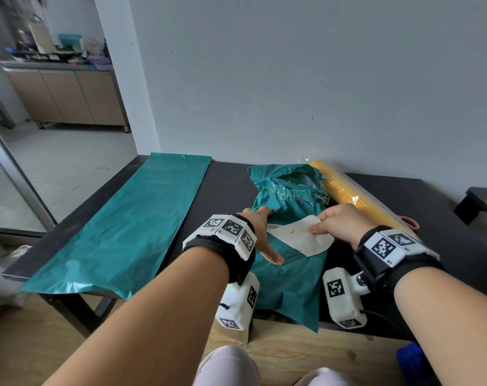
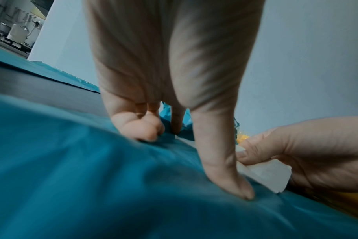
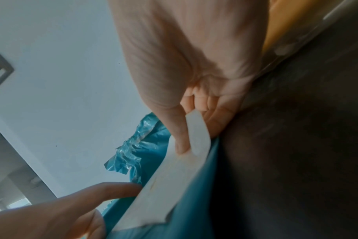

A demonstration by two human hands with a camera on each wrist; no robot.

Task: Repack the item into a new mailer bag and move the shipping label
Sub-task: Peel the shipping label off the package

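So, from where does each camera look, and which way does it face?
Head: worn above, looks down at the table; both forearms and hands show.
Left wrist: under the left hand, looks along it pressing the torn mailer.
Right wrist: under the right hand, whose grip pinches the label.
All share the label.

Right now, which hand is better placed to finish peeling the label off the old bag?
Right hand: it already pinches the lifted shipping label. The left hand presses the old mailer bag flat.

We see soft, even daylight in the head view, with edge distortion; both wrist views are dimmer, blue-tinted and blurred.
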